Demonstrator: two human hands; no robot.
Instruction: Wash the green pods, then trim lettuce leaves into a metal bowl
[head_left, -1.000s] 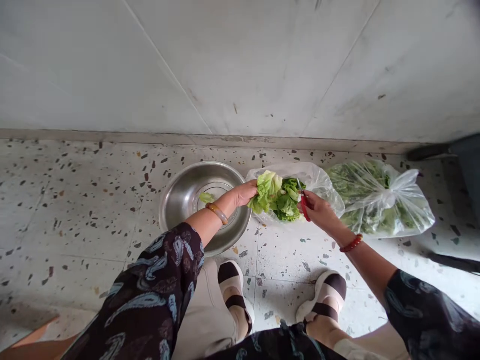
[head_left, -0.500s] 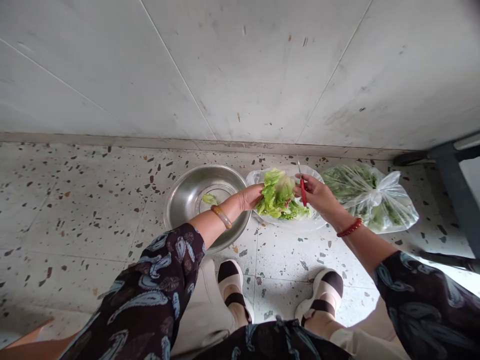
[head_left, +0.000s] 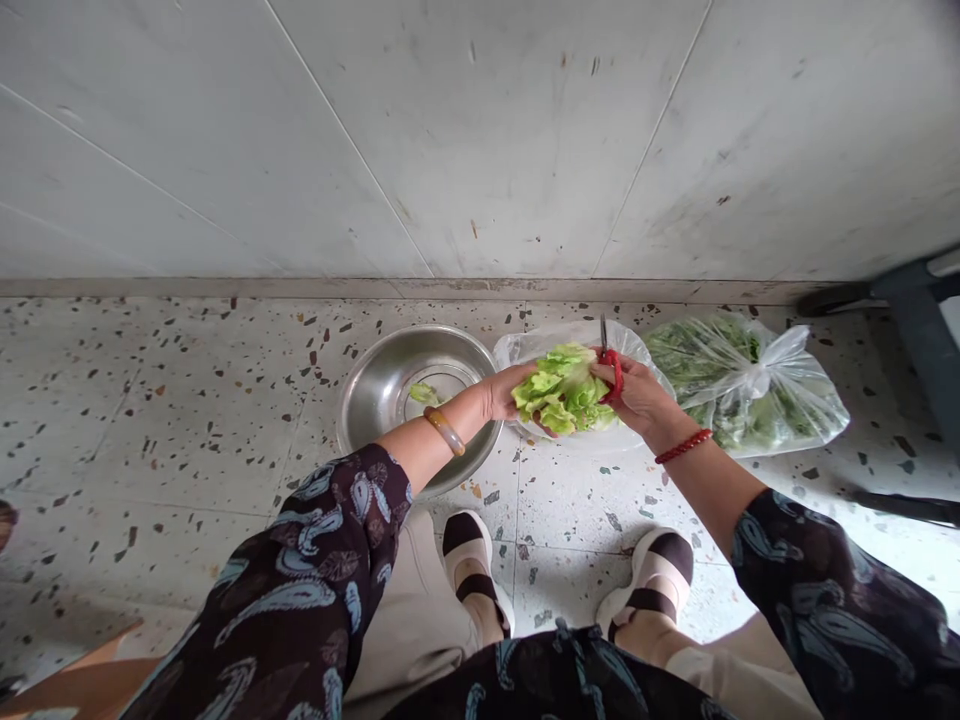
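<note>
A head of leafy green lettuce (head_left: 564, 390) is held up above a clear plastic bag (head_left: 517, 348) on the floor. My left hand (head_left: 511, 391) is closed round the leaves from the left, its fingers partly hidden behind them. On the other side, my right hand (head_left: 636, 390) grips red-handled scissors (head_left: 613, 372), blades pointing away from me, with its fingertips against the lettuce's right end. Left of the lettuce stands a steel basin (head_left: 367, 385), and a small piece of lettuce leaf (head_left: 424, 393) lies inside it.
A tied clear bag of greens (head_left: 750, 385) lies on the speckled floor (head_left: 187, 400) to the right. Behind everything runs a pale wall (head_left: 480, 140). Dark metal legs (head_left: 919, 330) stand at the far right. My shoes (head_left: 474, 560) are just below the basin and bag.
The lettuce has been turned to lie more sideways. My right hand has moved in against its end, and the scissors have turned in the grip. The view has shifted slightly.
</note>
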